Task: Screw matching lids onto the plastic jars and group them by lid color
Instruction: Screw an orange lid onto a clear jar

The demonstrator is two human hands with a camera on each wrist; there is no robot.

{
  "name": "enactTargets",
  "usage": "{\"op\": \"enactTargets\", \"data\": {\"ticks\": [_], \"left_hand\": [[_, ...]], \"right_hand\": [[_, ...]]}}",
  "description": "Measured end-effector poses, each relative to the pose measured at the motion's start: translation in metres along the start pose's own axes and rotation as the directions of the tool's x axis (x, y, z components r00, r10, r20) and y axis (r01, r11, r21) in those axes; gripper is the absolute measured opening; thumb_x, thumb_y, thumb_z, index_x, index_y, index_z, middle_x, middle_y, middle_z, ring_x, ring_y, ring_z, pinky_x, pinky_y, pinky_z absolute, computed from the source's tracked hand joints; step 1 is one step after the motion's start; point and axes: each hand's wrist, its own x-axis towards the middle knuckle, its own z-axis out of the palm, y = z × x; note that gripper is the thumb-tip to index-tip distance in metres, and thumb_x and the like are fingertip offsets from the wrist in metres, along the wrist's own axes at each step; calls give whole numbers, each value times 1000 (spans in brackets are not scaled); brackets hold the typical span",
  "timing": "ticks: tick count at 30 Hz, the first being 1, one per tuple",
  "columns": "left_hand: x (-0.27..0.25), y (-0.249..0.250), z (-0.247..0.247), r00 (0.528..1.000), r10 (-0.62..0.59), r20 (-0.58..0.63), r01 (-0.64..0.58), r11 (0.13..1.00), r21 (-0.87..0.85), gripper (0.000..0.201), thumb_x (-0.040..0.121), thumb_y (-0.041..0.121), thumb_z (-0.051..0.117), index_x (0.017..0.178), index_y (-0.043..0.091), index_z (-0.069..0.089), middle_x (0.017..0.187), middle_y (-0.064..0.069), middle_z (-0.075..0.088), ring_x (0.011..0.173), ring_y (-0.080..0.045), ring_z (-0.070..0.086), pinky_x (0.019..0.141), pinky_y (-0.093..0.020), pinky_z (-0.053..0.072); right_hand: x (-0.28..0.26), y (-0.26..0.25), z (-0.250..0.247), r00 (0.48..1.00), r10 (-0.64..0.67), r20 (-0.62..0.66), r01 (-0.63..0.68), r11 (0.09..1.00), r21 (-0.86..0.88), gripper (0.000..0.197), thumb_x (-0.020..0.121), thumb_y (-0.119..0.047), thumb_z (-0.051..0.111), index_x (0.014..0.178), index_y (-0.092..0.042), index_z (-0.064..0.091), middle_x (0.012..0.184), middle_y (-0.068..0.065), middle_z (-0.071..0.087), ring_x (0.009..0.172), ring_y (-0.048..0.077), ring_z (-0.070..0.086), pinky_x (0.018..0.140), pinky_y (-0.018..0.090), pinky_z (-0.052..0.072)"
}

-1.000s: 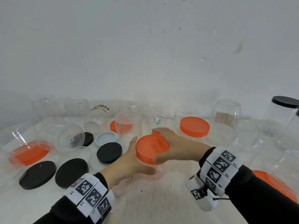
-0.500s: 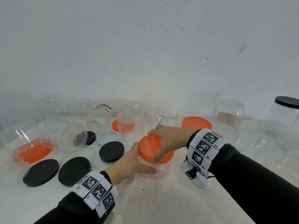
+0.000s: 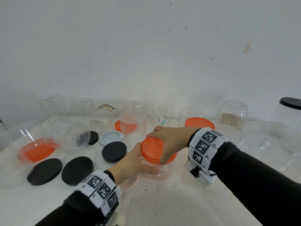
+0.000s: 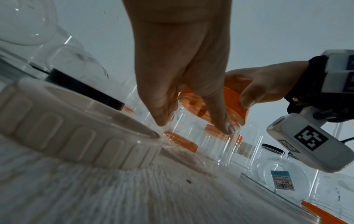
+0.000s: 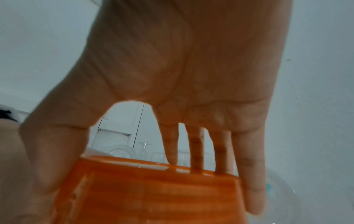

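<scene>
Gripping the clear jar (image 3: 154, 168) at mid-desk, the left hand (image 3: 130, 162) is steadying it while the right hand (image 3: 169, 141) is clasping the orange lid (image 3: 151, 149); seating it crooked risks cross-threading, or squeezing could buckle the thin plastic.

A big white wall (image 3: 146, 46) fills the top of the head view. It has a small brown spot (image 3: 246, 48) up at 2 o'clock. A thin crack (image 3: 180, 49) runs up and down near 12 o'clock. A few tiny dents (image 3: 88, 58) sit in a row at 10 o'clock. Below the wall is a white counter (image 3: 154, 201). Its top looks rough and streaky. One little dark speck (image 3: 145, 190) lies on it at 6 o'clock. The left wrist view shows that speck (image 4: 189, 181) too.
</scene>
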Motion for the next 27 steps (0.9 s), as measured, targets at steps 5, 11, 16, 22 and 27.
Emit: {"op": "enactTargets", "data": {"ticks": [5,11,16,22,27], "left_hand": [[0,1,0,1000,15,10,-15,1000,20,105,59,31,92,142,27,27,132,14,50,121,-3,49,99,-22,44],[-2,3,1,1000,13,5,-13,1000,12,101,62,26,91,141,27,28,132,13,50,120,-4,49,95,-19,43],[-3,4,3,1000,8,-19,-8,1000,15,98,63,22,91,140,27,30,126,11,56,115,-4,55,95,-25,48],[-1,4,3,1000,-7,-13,6,1000,-10,102,61,19,92,141,24,29,131,9,53,121,-10,52,106,-36,44],[0,2,2,1000,-3,-6,3,1000,-6,102,60,22,92,140,26,30,128,11,55,119,-8,53,105,-36,45]], "right_hand": [[0,-3,0,1000,-21,7,21,999,-25,98,72,-39,76,150,-35,16,138,-9,26,125,20,39,97,44,45],[0,0,1,998,45,-32,-45,999,4,103,65,-68,72,148,-31,23,138,-5,29,122,21,42,95,43,46],[1,-2,12,987,140,-85,-139,990,16,108,62,-85,57,144,-22,28,144,4,27,124,27,43,88,41,42],[-5,0,1,1000,10,-13,-8,991,133,91,74,-55,72,147,-45,19,151,-14,19,139,19,24,109,47,33],[-2,-2,6,995,81,-65,-77,995,66,88,72,-74,59,146,-39,26,143,-7,30,131,25,34,101,47,39]]}}
